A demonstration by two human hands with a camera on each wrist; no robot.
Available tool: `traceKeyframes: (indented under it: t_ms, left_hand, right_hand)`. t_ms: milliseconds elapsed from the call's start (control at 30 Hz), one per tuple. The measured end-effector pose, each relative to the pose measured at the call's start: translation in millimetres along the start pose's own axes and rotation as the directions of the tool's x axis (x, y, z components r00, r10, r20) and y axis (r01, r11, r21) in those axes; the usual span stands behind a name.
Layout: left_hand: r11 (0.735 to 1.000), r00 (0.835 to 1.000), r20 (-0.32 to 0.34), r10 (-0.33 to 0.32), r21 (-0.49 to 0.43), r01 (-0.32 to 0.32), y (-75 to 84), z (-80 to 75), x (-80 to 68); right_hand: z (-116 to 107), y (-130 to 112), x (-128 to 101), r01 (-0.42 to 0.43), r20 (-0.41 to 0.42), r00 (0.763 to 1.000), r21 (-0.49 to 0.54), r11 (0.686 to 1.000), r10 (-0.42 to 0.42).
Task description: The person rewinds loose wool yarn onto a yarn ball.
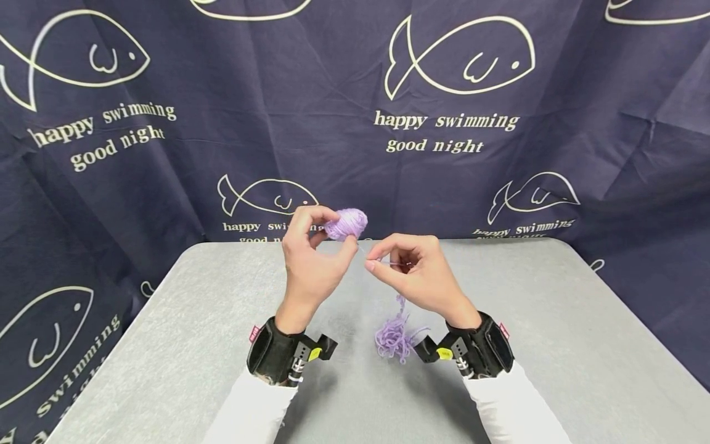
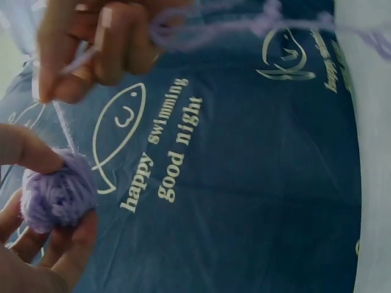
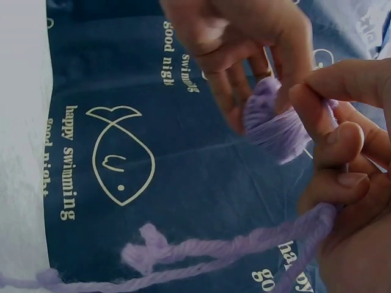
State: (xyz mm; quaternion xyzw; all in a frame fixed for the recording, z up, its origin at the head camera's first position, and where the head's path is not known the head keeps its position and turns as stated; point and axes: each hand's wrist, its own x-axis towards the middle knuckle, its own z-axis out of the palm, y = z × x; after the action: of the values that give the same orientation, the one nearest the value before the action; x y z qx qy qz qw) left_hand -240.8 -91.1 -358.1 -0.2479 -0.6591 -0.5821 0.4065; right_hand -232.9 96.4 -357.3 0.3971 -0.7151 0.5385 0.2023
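A small ball of lilac yarn [image 1: 347, 224] is held up above the table's far edge by my left hand [image 1: 313, 262], thumb and fingers gripping its sides. To its right, my right hand [image 1: 418, 268] pinches the yarn strand [image 2: 65, 125], which runs taut from the ball. In the right wrist view the strand passes through the curled fingers [image 3: 342, 143], and loose yarn [image 3: 232, 244] trails out from the palm side. Below the hands, a tangled heap of the same yarn [image 1: 396, 338] lies on the table, joined to the hanging length.
The grey table [image 1: 199, 345] stretches beneath both arms. Behind it hangs a dark blue cloth [image 1: 344, 123] printed with white fish and lettering. Black camera bands [image 1: 275, 353] sit on both wrists, their mounts jutting inward near the yarn heap.
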Motion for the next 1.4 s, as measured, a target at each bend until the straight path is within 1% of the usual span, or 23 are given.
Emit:
traceKeyframes:
  t_ms: [100, 167, 233, 300, 367, 433, 533, 600, 667, 733, 767, 800, 833, 867, 900, 933, 967, 1033, 1100, 1167, 1233, 1300, 1400]
  left_hand:
    - [0.993, 0.996, 0.079, 0.027, 0.112, -0.036, -3.0, 0.4, -0.6]
    - [0.986, 0.988, 0.156, 0.021, 0.161, -0.046, -4.6, 0.2, -0.8]
    - [0.98, 0.971, 0.239, -0.009, 0.197, -0.04, -5.6, -0.3, -1.3]
    - [0.973, 0.942, 0.332, -0.047, 0.23, -0.033, -6.2, -1.1, -1.7]
    - [0.967, 0.905, 0.418, -0.084, 0.255, -0.028, -6.2, -2.0, -1.7]
    - [0.963, 0.856, 0.505, -0.109, 0.267, -0.035, -5.3, -3.3, -1.2]
    - [0.97, 0.767, 0.629, -0.129, 0.239, -0.033, -2.7, -5.1, 0.6]
    - [0.982, 0.701, 0.701, -0.132, 0.187, -0.003, 0.0, -6.4, 1.8]
    - [0.991, 0.636, 0.76, -0.13, 0.108, 0.073, 3.0, -7.7, 2.7]
    - [0.985, 0.585, 0.804, -0.102, 0.0, 0.17, 6.3, -9.0, 3.4]
    - [0.973, 0.568, 0.819, -0.08, -0.06, 0.225, 8.0, -9.9, 3.6]
    - [0.952, 0.557, 0.828, -0.055, -0.124, 0.279, 9.6, -10.7, 4.1]
    - [0.927, 0.556, 0.831, -0.024, -0.19, 0.323, 10.6, -11.4, 4.5]
    - [0.9, 0.562, 0.827, 0.011, -0.252, 0.354, 11.6, -12.1, 5.1]
    - [0.868, 0.575, 0.817, 0.041, -0.314, 0.384, 12.4, -12.7, 5.6]
    - [0.834, 0.597, 0.8, 0.064, -0.371, 0.408, 12.9, -13.3, 6.2]
    - [0.801, 0.625, 0.777, 0.08, -0.423, 0.423, 13.0, -13.8, 6.8]
    - [0.745, 0.696, 0.712, 0.093, -0.514, 0.426, 12.6, -14.5, 7.5]
    - [0.697, 0.773, 0.629, 0.077, -0.589, 0.41, 12.2, -14.4, 8.1]
    - [0.667, 0.843, 0.536, 0.037, -0.641, 0.379, 12.0, -13.4, 8.6]
    - [0.653, 0.897, 0.442, -0.018, -0.674, 0.345, 12.1, -12.4, 8.7]
    - [0.648, 0.93, 0.358, -0.086, -0.689, 0.325, 13.1, -10.9, 9.0]
    - [0.648, 0.946, 0.259, -0.194, -0.69, 0.322, 14.7, -9.1, 8.9]
  right_hand:
    - [-1.7, -1.3, 0.6, 0.006, -0.029, 1.0, 0.031, 1.0, -0.005]
    - [-2.9, -1.9, 1.6, 0.017, -0.054, 0.998, 0.059, 0.998, -0.014]
    - [-4.8, -2.5, 2.4, 0.027, -0.082, 0.997, 0.107, 0.994, -0.018]
    - [-7.2, -2.5, 2.5, 0.026, -0.11, 0.994, 0.167, 0.986, -0.007]
    - [-9.9, -2.1, 2.4, 0.013, -0.148, 0.989, 0.224, 0.975, 0.021]
    - [-12.8, -0.6, 2.6, -0.007, -0.192, 0.979, 0.292, 0.956, 0.066]
    - [-16.1, 3.1, 4.3, -0.019, -0.263, 0.955, 0.397, 0.918, 0.134]
    - [-18.4, 6.5, 5.8, -0.017, -0.304, 0.935, 0.478, 0.878, 0.183]
    - [-20.6, 9.5, 6.8, -0.015, -0.337, 0.912, 0.542, 0.84, 0.233]
    - [-22.8, 12.7, 7.5, -0.016, -0.36, 0.89, 0.591, 0.806, 0.281]
    - [-23.7, 14.2, 7.7, -0.02, -0.366, 0.88, 0.608, 0.793, 0.302]
    - [-24.4, 15.7, 7.9, -0.027, -0.368, 0.873, 0.619, 0.785, 0.32]
    - [-24.8, 17.2, 7.9, -0.037, -0.368, 0.868, 0.621, 0.783, 0.333]
    - [-25.0, 18.7, 8.1, -0.052, -0.365, 0.865, 0.617, 0.785, 0.344]
    - [-24.8, 20.1, 8.3, -0.069, -0.36, 0.865, 0.605, 0.793, 0.35]
    - [-24.4, 21.5, 8.4, -0.089, -0.355, 0.867, 0.582, 0.808, 0.35]
    - [-23.9, 22.8, 8.3, -0.114, -0.344, 0.872, 0.55, 0.828, 0.348]
    - [-22.4, 24.6, 7.9, -0.167, -0.312, 0.888, 0.467, 0.868, 0.339]
    - [-20.8, 25.3, 7.1, -0.21, -0.268, 0.909, 0.367, 0.906, 0.319]
    - [-19.1, 24.7, 6.0, -0.241, -0.213, 0.93, 0.268, 0.933, 0.301]
    - [-17.5, 23.7, 5.1, -0.254, -0.155, 0.947, 0.177, 0.951, 0.282]
    - [-15.7, 22.3, 4.3, -0.248, -0.097, 0.961, 0.098, 0.964, 0.257]
    - [-12.9, 19.0, 3.1, -0.212, -0.011, 0.977, 0.012, 0.977, 0.212]
